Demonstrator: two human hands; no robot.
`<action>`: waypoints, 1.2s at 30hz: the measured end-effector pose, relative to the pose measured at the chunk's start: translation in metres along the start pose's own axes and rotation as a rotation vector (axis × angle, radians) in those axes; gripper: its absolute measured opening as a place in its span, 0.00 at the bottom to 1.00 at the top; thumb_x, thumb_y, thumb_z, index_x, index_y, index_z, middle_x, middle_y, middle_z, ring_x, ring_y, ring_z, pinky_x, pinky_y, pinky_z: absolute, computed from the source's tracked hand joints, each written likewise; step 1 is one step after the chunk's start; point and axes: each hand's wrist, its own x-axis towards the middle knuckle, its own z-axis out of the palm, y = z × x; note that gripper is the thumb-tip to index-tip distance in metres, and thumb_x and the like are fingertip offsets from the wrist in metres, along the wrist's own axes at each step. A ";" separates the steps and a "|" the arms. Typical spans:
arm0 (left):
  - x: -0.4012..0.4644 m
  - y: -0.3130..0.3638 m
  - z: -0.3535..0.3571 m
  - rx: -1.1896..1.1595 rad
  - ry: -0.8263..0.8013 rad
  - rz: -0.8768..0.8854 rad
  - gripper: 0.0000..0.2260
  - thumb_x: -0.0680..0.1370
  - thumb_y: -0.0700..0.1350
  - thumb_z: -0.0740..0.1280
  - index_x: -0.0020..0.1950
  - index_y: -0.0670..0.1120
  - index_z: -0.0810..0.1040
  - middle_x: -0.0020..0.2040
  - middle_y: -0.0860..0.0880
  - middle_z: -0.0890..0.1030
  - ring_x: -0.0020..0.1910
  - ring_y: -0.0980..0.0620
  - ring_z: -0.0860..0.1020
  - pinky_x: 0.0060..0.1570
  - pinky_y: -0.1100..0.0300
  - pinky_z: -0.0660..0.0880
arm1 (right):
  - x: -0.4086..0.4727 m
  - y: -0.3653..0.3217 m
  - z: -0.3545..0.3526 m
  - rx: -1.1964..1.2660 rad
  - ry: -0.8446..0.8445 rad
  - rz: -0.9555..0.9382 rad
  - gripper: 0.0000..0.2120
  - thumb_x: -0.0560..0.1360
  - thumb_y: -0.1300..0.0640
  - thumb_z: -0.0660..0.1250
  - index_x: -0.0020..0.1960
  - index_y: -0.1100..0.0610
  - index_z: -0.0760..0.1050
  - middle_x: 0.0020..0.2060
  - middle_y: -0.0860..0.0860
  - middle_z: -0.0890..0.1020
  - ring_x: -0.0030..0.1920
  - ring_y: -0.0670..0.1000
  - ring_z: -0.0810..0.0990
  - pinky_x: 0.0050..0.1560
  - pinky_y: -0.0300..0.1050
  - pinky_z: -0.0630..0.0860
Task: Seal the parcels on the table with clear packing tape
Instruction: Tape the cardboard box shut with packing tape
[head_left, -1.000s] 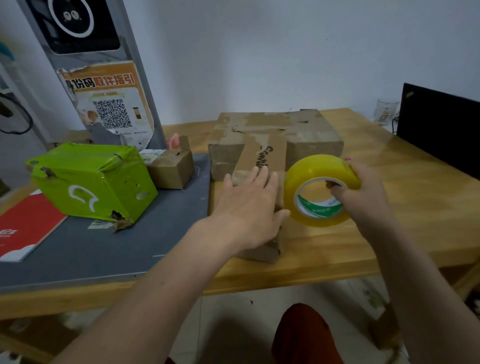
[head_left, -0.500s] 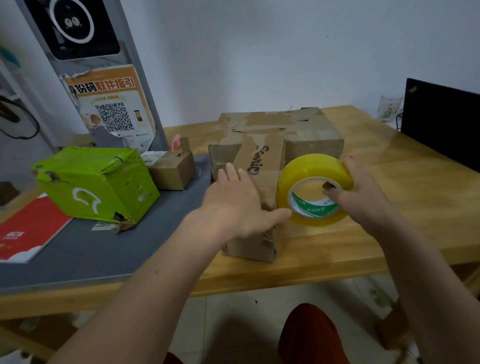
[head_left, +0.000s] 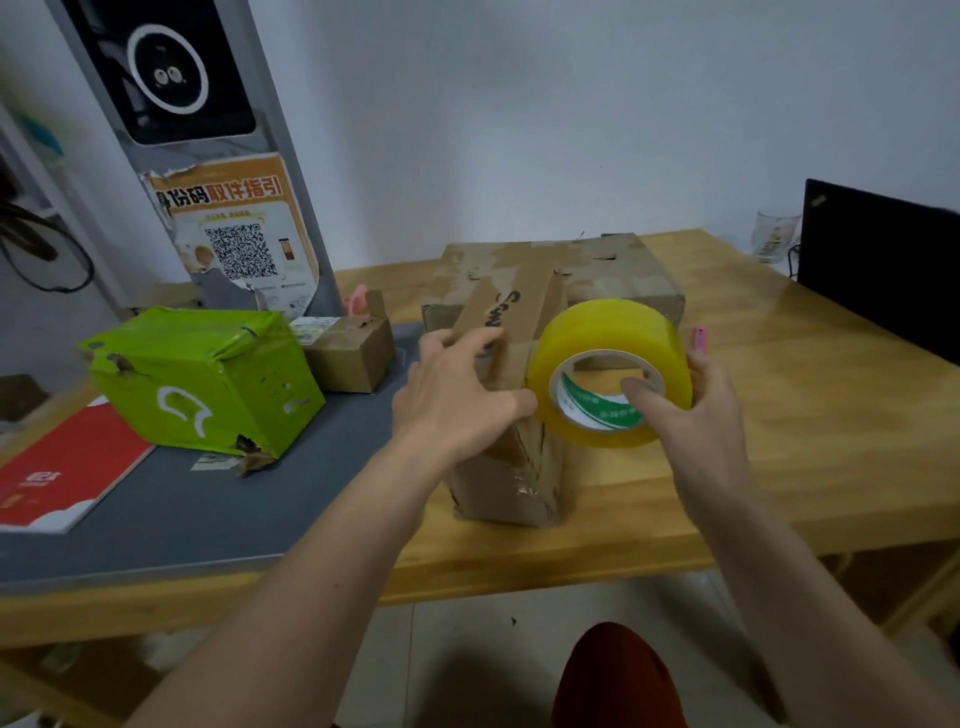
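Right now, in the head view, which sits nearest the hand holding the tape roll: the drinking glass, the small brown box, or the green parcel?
From the right hand:
1. small brown box, left, past the big carton.
2. drinking glass, far back right, by the wall.
3. green parcel, far left on the grey mat.

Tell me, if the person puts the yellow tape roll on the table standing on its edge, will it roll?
Probably yes: the tape roll is round and wide, so on edge it may roll along the smooth wooden table. Laid flat, it should stay. Its hollow core suggests easy gripping.
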 end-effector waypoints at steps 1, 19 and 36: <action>-0.004 -0.004 0.000 -0.092 0.023 0.009 0.37 0.65 0.59 0.74 0.72 0.65 0.66 0.71 0.54 0.62 0.69 0.48 0.67 0.63 0.49 0.70 | -0.005 0.001 0.008 0.109 0.011 0.031 0.23 0.71 0.57 0.75 0.63 0.51 0.72 0.53 0.49 0.81 0.53 0.50 0.81 0.50 0.44 0.78; -0.031 -0.084 0.051 -1.276 0.145 -0.328 0.34 0.60 0.50 0.77 0.67 0.60 0.76 0.62 0.52 0.81 0.58 0.47 0.81 0.59 0.44 0.78 | 0.000 -0.012 0.105 -0.049 -0.474 -0.019 0.15 0.75 0.58 0.71 0.61 0.53 0.77 0.49 0.44 0.84 0.51 0.43 0.82 0.46 0.36 0.78; 0.023 -0.126 0.022 -0.760 -0.184 -0.015 0.43 0.60 0.62 0.79 0.72 0.57 0.68 0.70 0.60 0.72 0.70 0.58 0.70 0.72 0.50 0.67 | 0.009 -0.002 0.130 -0.227 -0.398 -0.017 0.16 0.73 0.55 0.70 0.60 0.51 0.74 0.47 0.46 0.82 0.48 0.46 0.80 0.51 0.49 0.79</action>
